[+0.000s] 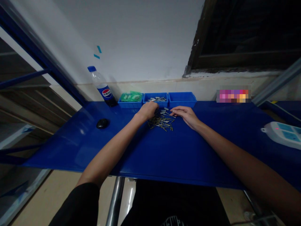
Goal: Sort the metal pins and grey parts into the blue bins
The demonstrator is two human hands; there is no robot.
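A loose pile of thin brass-coloured and silvery metal pins (162, 123) lies on the blue table, with several short grey cylinders (163, 111) just behind it. My left hand (148, 110) is closed at the pile's back left, in front of the middle blue bin (155, 95); its fingertips are turned away, so anything in them is hidden. From the right, my right hand (185, 115) reaches the pile's edge. Its thumb and fingers are pinched together beside the pins, and what they hold, if anything, is too small to make out. Similar small metal parts lie inside the middle bin.
Along the wall stand a left blue bin (131, 105) holding green packets (132, 96) and a right blue bin (182, 103). A cola bottle (105, 89) and a black mouse (102, 123) are on the left. A white power strip (285, 133) lies far right.
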